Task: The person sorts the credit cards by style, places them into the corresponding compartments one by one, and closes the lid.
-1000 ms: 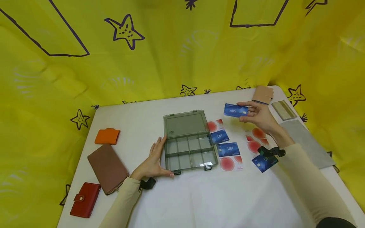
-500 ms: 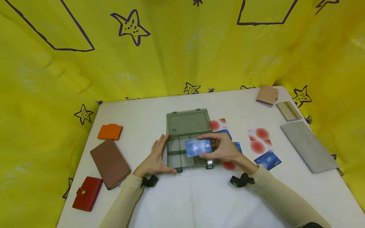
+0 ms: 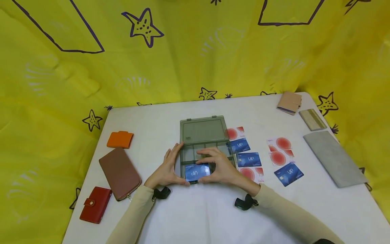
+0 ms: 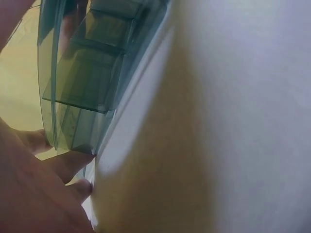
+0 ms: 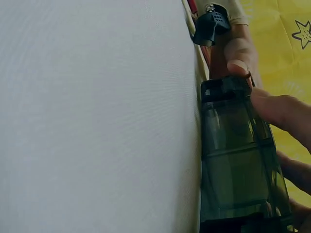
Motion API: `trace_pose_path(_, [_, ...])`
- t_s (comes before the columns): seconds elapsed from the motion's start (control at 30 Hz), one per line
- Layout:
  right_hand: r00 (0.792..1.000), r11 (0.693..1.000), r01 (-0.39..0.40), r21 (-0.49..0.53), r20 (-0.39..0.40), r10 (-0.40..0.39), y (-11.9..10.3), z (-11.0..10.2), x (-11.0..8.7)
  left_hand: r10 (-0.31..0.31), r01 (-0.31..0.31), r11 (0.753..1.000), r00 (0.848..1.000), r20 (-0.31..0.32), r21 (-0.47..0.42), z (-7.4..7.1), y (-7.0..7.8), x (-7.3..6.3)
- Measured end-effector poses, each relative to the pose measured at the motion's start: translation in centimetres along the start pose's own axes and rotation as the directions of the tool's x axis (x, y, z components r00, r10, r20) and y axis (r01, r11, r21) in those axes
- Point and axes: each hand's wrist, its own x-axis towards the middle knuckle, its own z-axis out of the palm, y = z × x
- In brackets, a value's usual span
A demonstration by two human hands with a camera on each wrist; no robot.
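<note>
My right hand (image 3: 222,167) pinches a blue VIP card (image 3: 195,172) at its right edge, thumb below and fingers above. The card lies flat over the front-left compartments of a clear grey-green divided box (image 3: 203,130), whose lid is folded back. Against the box's left side rest the extended fingers of my left hand (image 3: 166,172), its thumb at the front-left corner. In the left wrist view, fingertips touch the end of the box (image 4: 92,73). The right wrist view shows the box's front wall (image 5: 235,170) and my right thumb at its top edge; the card is hidden there.
Right of the box lie blue VIP cards (image 3: 249,159) and red-and-white cards (image 3: 278,158). Wallets stand at the left: orange (image 3: 120,139), brown (image 3: 120,173), red (image 3: 95,205). Farther right are a beige wallet (image 3: 289,102), a gold-toned wallet (image 3: 312,119) and a grey one (image 3: 335,158).
My right hand has carried the blue VIP card from the right of the table, leftward and down onto the box's front-left part. My left hand has stayed at the box's left side.
</note>
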Motion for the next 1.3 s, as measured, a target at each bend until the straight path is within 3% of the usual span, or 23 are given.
trace_pose_path(0.43, [0.996, 0.997, -0.072, -0.032, 0.051, 0.074, -0.3, 0.0, 0.2, 0.045, -0.045, 0.999, 0.999, -0.002, -0.007, -0.1, -0.1, -0.2])
trace_pose_path(0.67, [0.99, 0.994, -0.106, 0.025, 0.096, 0.103, 0.4, -1.5, 0.2, 0.021, -0.021, 1.0, 1.0, -0.004, -0.012, -0.1, -0.2, -0.2])
trace_pose_path(0.77, [0.991, 0.996, -0.079, -0.039, 0.104, 0.083, 0.3, -1.3, 0.6, 0.021, -0.021, 1.0, 1.0, -0.004, -0.008, -0.4, -0.3, 0.0])
trace_pose_path(0.9, [0.996, 0.988, -0.057, -0.145, 0.052, 0.066, -0.1, -0.4, 0.6, 0.036, -0.036, 0.999, 0.999, 0.006, -0.009, -0.3, -0.2, 0.2])
trace_pose_path(1.0, [0.997, 0.987, -0.059, -0.146, 0.049, 0.067, -0.2, -0.6, 0.3, 0.05, -0.05, 0.999, 0.999, 0.011, -0.008, -0.1, -0.2, 0.4])
trace_pose_path(1.13, [0.998, 0.999, -0.025, -0.043, 0.054, 0.027, 0.7, -2.6, 0.0, 0.05, -0.05, 0.999, 0.999, 0.002, -0.013, 0.1, -0.2, 0.3])
trace_pose_path(1.3, [0.999, 0.999, -0.038, 0.001, -0.031, 0.038, 3.5, -8.8, 0.0, 0.028, -0.028, 1.0, 1.0, -0.001, -0.011, 0.1, 0.0, 0.0])
